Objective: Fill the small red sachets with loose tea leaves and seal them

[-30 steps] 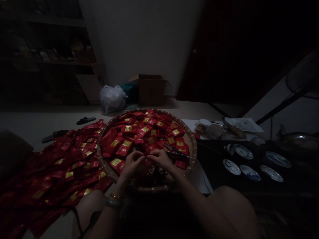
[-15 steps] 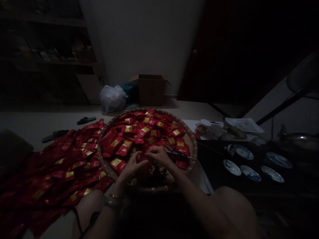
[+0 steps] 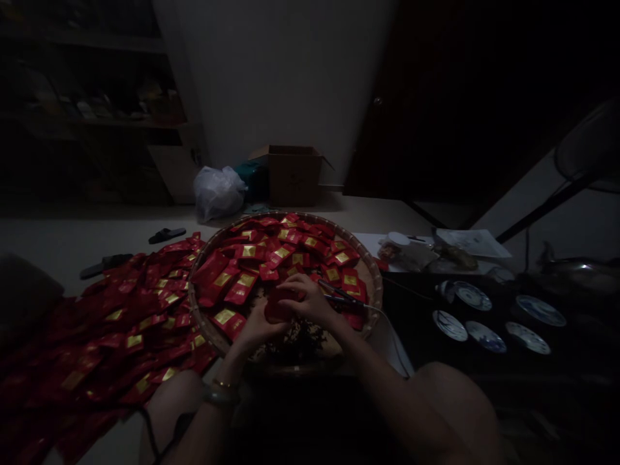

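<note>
Between my two hands is a dark red packet (image 3: 276, 309), held over the near part of a round woven bamboo tray (image 3: 376, 274). My left hand (image 3: 260, 325) grips it from the left, thumb towards me. From the right, my right hand (image 3: 307, 298) has its fingers curled over the packet's top and side. Many red packets with gold labels (image 3: 241, 288) cover the far and left parts of the tray. Dark, loose dried bits (image 3: 305, 339) lie below my hands. Just right of my right hand rests a corded tool with two slim dark arms (image 3: 343, 296).
A heap of red packets (image 3: 135, 323) spreads over the floor at left, beside dark slippers (image 3: 167, 235). Several blue-and-white dishes (image 3: 472, 296) stand on a black surface at right. An open cardboard box (image 3: 295, 177) and a white plastic bag (image 3: 219, 192) sit by the wall.
My right hand has shifted slightly up and left, its fingers now wrapped over the packet instead of pinching its edge. The packet has tilted and sits higher between my hands.
</note>
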Demonstrator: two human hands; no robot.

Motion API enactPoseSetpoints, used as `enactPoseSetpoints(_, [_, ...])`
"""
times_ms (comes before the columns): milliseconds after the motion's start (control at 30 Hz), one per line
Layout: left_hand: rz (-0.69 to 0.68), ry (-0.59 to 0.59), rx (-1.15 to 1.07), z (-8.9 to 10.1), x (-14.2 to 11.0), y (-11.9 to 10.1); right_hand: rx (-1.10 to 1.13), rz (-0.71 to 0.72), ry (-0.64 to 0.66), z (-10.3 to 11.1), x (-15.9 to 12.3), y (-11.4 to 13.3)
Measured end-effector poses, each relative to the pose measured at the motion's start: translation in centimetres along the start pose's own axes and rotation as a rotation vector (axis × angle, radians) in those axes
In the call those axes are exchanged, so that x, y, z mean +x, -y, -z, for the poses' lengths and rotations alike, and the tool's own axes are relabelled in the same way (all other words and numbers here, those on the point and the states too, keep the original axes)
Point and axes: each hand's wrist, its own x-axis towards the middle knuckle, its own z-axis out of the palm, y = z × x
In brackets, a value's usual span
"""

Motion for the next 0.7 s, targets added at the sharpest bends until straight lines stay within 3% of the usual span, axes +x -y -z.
enactPoseSetpoints(133, [0.006, -0.028, -0.017, 0.1, 0.1, 0.0, -0.028, 0.019, -0.020, 0.1, 0.5, 0.2])
enactPoseSetpoints(433, [-0.032, -0.034, 0.080, 0.0, -0.2, -0.5, -0.119, 0.045, 0.066, 0.3, 1.6, 0.5])
enactPoseSetpoints(700, [-0.047, 0.042, 0.119, 0.2, -0.1, 0.3, -0.054, 0.063, 0.395, 0.3, 1.7, -0.4])
